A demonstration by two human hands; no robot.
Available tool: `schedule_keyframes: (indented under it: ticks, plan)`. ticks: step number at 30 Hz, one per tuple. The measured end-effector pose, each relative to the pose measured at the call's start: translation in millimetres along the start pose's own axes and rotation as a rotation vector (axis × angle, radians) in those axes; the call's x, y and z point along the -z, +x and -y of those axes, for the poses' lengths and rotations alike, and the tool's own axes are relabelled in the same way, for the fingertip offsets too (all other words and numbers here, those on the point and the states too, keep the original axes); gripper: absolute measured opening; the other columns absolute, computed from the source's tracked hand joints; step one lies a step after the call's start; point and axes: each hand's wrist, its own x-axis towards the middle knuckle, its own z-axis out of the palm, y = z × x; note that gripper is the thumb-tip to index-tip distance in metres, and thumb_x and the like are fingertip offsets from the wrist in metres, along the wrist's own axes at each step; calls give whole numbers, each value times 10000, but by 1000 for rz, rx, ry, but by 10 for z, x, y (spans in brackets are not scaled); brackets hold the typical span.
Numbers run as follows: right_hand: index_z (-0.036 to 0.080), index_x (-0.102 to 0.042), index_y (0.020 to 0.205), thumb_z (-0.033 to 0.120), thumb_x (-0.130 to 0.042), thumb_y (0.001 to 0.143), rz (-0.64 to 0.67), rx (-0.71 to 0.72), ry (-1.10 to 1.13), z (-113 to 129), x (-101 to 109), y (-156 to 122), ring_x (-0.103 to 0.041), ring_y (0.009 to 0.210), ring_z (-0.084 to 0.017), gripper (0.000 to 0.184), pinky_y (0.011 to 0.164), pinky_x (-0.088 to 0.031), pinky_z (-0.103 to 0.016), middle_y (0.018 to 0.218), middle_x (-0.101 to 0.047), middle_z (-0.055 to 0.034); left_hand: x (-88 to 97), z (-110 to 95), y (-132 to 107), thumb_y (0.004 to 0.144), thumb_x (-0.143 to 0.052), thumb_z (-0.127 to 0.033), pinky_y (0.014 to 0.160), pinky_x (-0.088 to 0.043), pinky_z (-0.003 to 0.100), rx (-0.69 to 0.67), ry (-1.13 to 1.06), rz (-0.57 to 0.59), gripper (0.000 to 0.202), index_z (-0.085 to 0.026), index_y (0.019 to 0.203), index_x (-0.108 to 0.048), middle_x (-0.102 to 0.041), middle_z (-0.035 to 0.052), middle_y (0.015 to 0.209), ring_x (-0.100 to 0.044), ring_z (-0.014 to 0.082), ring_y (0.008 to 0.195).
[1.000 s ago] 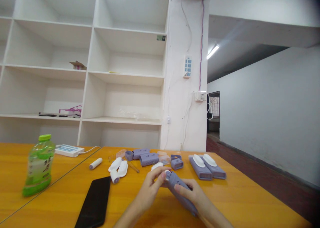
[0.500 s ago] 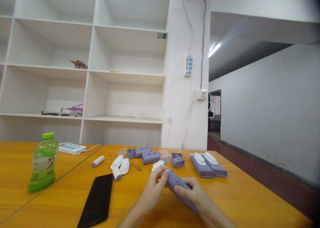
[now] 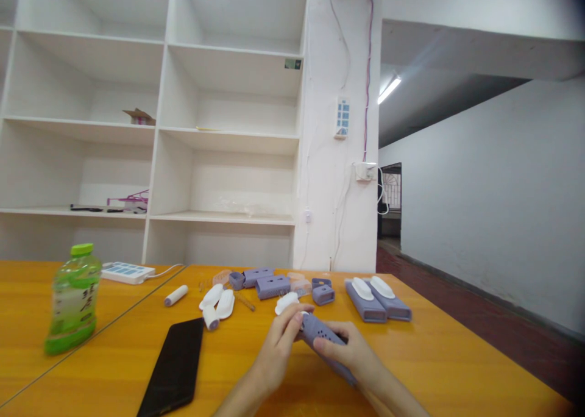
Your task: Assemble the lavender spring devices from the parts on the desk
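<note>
A long purple plastic casing [image 3: 323, 339] with small round holes in its face is held tilted above the front of the table, its far end pointing up and left. My right hand [image 3: 350, 351] wraps around its middle, thumb lying on top. At the far end, my left hand [image 3: 286, 338] has its thumb and fingers closed on the casing's tip. A bit of white shows at that tip, mostly hidden by the fingers. Just behind my left hand lies a white oval piece [image 3: 286, 302], partly covered.
Purple sleeves [image 3: 273, 287], purple caps [image 3: 323, 294], white oval pieces [image 3: 225, 304], white rollers [image 3: 176, 295] and a spring [image 3: 247, 302] lie behind. Two purple casings [image 3: 365, 306] rest at right. A black tablet [image 3: 176, 368], green bottle [image 3: 75, 301] and power strip [image 3: 128, 273] are left.
My left fingers have shifted over the casing's far end, covering more of the white bit there. The right hand keeps its hold. The whole view has moved slightly.
</note>
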Motion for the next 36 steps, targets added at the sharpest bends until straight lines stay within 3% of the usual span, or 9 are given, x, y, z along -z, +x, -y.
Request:
schedule_keyframes:
  ticks: [4, 12, 22, 26, 30, 33, 36]
  plan:
    - [138, -793, 978, 556, -759, 798, -12, -5, -35, -2, -3, -10, -438, 714, -155, 456, 645, -313, -263, 774, -611, -6, -8, 17, -12, 1001, -483, -547, 1078, -494, 406, 30, 11, 6, 445, -229, 1231, -691, -580, 83, 1390, -517, 290, 1310]
    - [126, -791, 966, 589, -763, 770, -50, -17, -94, -24, -18, 0, -511, 716, -174, 503, 642, -359, -261, 790, -660, -18, -52, 69, -7, 1026, -421, -551, 993, -512, 370, -21, 49, 2, 427, -234, 1200, -648, -629, 59, 1172, -595, 250, 1118]
    - [159, -779, 1118, 614, -776, 730, -96, -18, -138, 28, -6, -9, -648, 891, -290, 598, 789, -508, -360, 974, -751, -60, 9, 49, -53, 1037, -440, -481, 1120, -436, 410, -129, 174, -11, 373, -258, 1254, -645, -596, 79, 1357, -543, 273, 1272]
    - [159, -765, 1138, 607, -768, 749, -102, 18, -133, 32, -16, 7, -672, 940, -305, 593, 827, -529, -385, 1009, -765, -68, 12, 3, -28, 959, -632, -431, 1093, -482, 412, -232, 178, 54, 348, -270, 1268, -627, -594, 93, 1368, -544, 289, 1292]
    - [183, -735, 1206, 554, -795, 755, -140, 66, -149, 38, -23, -3, -667, 1058, -331, 587, 912, -522, -415, 1150, -752, -93, -4, -32, -3, 871, -762, -376, 1068, -517, 406, -230, 155, 56, 399, -274, 1240, -650, -576, 105, 1419, -502, 322, 1366]
    - [206, -707, 1260, 492, -844, 715, -174, 96, -179, 42, -26, -32, -650, 1105, -337, 630, 973, -503, -444, 1207, -724, -103, -26, -94, -8, 891, -738, -384, 1119, -476, 423, -209, 179, 44, 504, -287, 1365, -593, -517, 106, 1518, -447, 325, 1429]
    - [221, -668, 1315, 466, -864, 707, -219, 128, -278, 41, -29, -53, -630, 1158, -325, 685, 1034, -482, -451, 1251, -687, -106, -77, -159, -7, 922, -697, -401, 1216, -348, 431, -241, 211, 38, 546, -287, 1434, -548, -479, 85, 1568, -385, 302, 1479]
